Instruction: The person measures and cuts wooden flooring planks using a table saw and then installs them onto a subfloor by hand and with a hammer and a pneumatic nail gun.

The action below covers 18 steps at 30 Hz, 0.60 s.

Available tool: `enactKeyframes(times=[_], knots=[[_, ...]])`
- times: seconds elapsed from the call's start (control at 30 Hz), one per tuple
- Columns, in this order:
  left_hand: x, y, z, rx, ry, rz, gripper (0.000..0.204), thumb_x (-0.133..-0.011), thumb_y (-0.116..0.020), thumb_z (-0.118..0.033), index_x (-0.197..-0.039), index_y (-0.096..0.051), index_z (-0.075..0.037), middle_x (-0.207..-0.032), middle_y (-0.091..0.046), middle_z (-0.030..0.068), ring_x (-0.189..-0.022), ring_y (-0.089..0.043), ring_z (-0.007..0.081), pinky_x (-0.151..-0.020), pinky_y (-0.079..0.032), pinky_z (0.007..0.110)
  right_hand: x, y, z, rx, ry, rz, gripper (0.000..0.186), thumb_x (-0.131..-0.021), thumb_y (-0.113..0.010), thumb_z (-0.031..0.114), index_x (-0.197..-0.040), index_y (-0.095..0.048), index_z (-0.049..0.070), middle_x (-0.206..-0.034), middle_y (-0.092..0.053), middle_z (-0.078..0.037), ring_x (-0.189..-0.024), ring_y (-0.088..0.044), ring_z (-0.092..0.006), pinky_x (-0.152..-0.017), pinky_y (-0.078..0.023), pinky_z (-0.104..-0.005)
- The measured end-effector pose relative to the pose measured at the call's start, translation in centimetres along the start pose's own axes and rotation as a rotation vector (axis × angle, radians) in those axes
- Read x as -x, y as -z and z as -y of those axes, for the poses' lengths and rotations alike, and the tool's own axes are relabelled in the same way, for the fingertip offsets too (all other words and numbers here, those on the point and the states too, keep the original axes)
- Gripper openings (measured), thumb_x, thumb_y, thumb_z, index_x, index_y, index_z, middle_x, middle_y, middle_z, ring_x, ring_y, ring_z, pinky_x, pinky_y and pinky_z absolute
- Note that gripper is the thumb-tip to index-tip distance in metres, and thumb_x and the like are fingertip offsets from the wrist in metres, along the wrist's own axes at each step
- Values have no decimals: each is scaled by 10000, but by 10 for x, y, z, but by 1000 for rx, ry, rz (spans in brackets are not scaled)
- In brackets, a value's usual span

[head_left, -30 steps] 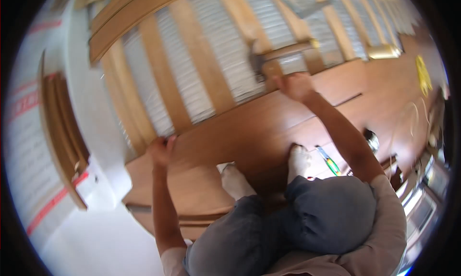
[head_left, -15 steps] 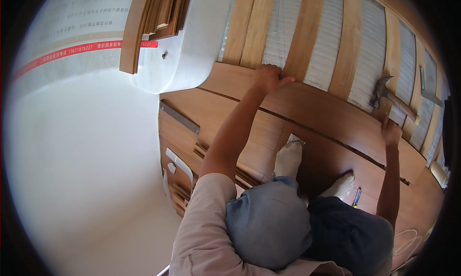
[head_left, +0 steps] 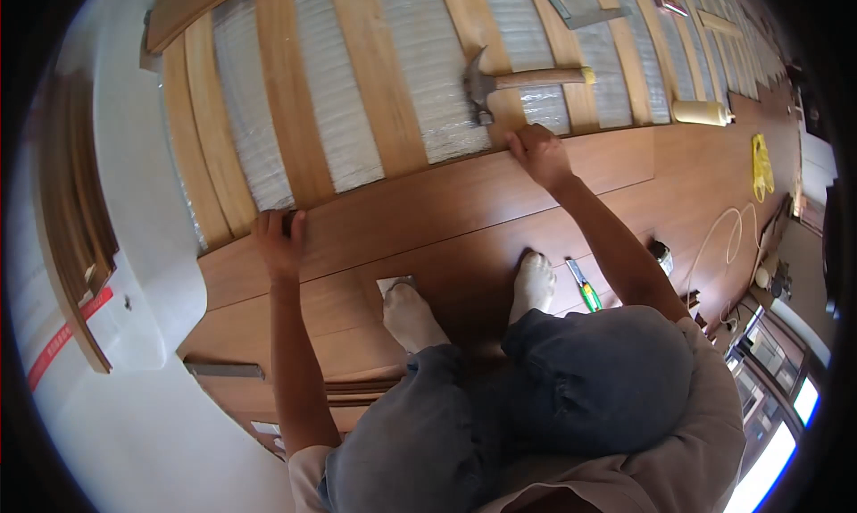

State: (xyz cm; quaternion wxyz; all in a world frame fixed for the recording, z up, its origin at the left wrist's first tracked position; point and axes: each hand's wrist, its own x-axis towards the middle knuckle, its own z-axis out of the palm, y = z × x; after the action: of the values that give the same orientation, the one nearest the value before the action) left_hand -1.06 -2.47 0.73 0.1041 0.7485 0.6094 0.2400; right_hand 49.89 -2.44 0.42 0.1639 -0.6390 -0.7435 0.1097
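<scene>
A long brown wooden floorboard (head_left: 402,200) lies across the floor, against the laid flooring on my side, with a thin seam between them. My left hand (head_left: 279,242) grips its far edge at the left, fingers curled over it. Farther right, my right hand (head_left: 541,156) holds the same edge with bent fingers; the fingertips are partly hidden. Just beyond the right hand, a claw hammer (head_left: 531,78) lies on the pale battens (head_left: 375,75) and silvery foam sheet (head_left: 250,93). My feet rest on the flooring, one beside a small white piece (head_left: 393,284).
A carpenter's square (head_left: 594,17) and a cream bottle (head_left: 703,112) lie at the far right. Nearer are a green utility knife (head_left: 585,285), a yellow bag (head_left: 761,167) and a pale cord (head_left: 696,267). At left, a metal bar (head_left: 223,369) lies by the wall; wooden strips (head_left: 76,191) stand there.
The dark gap between the floorboard and the laid flooring has narrowed to a thin seam. My view has swung right, and both hands still hold the far edge.
</scene>
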Motion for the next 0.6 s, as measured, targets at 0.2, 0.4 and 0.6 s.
enactKeyframes(times=[0.2, 0.4, 0.6], knots=[[-6, -20, -22, -63, -26, 30, 208, -951, -687, -229, -912, -643, -29, -894, -596, 145, -873, -547, 361, -754, -443, 471, 40, 31, -13, -122, 18, -159, 186, -896, -701, 132, -1063, -713, 50, -1046, -687, -103, -993, -639, -302, -901, -528, -404], [3, -15, -19, -60, 82, 136, 311, -944, -694, -327, -940, -632, -23, -971, -589, 157, -921, -544, 376, -814, -451, 499, 46, 34, -5, -146, 4, -121, 240, -881, -687, 111, -1118, -694, 74, -1092, -674, -81, -1032, -623, -277, -919, -523, -387], [-3, -15, -15, -73, 42, 122, 337, -911, -723, -340, -953, -628, -20, -994, -586, 183, -971, -528, 421, -836, -450, 523, 36, 30, -11, -161, 35, -74, 192, -859, -683, 65, -1051, -697, 56, -1023, -677, -106, -979, -627, -305, -881, -533, -413]])
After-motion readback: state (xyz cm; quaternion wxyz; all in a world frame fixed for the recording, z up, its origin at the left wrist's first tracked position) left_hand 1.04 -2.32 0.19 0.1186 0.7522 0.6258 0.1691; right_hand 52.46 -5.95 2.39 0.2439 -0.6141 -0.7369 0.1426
